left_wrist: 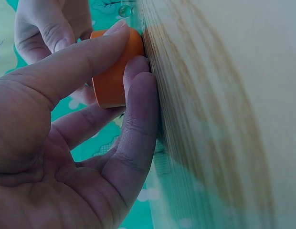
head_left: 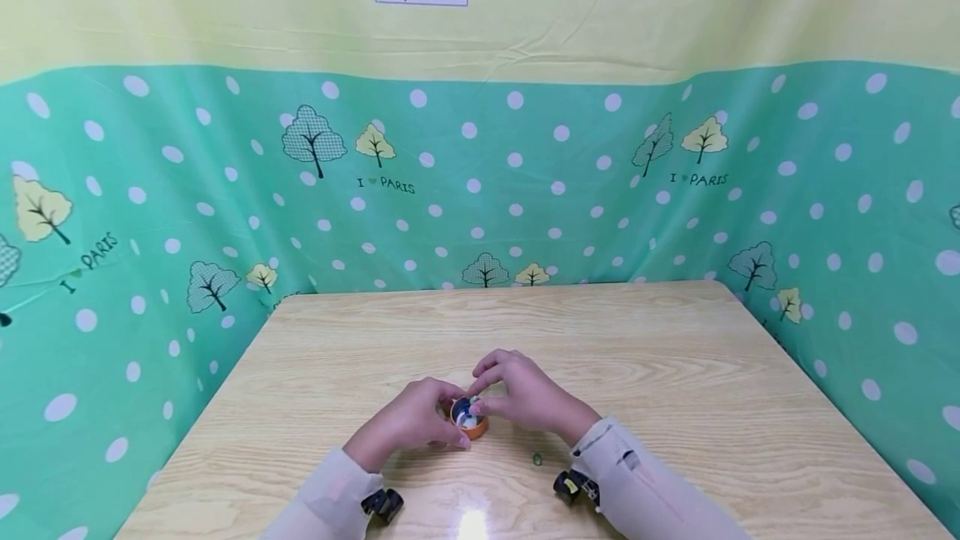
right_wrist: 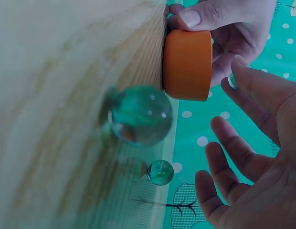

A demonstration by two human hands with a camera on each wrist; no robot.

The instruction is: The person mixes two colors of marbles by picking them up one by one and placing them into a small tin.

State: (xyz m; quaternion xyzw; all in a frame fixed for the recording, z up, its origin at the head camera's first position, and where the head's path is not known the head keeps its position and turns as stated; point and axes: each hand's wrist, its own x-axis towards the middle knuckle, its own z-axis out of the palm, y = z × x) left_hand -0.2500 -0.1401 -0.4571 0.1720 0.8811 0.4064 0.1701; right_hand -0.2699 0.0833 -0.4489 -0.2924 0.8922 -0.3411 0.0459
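Note:
A small orange cup stands upright on the table, with dark blue and whitish contents that are too small to make out. My left hand holds it from the side; in the left wrist view the thumb and fingers lie round the orange wall. Over the rim, my right hand pinches a glass marble between thumb and index finger, its other fingers spread loosely. Two more greenish glass marbles lie on the table in the right wrist view: a near one and a farther one.
The wood-grain table reaches back to a green dotted cloth that hangs behind and along both sides. Near the right sleeve lies a single marble. Black wrist cameras sit under both sleeves.

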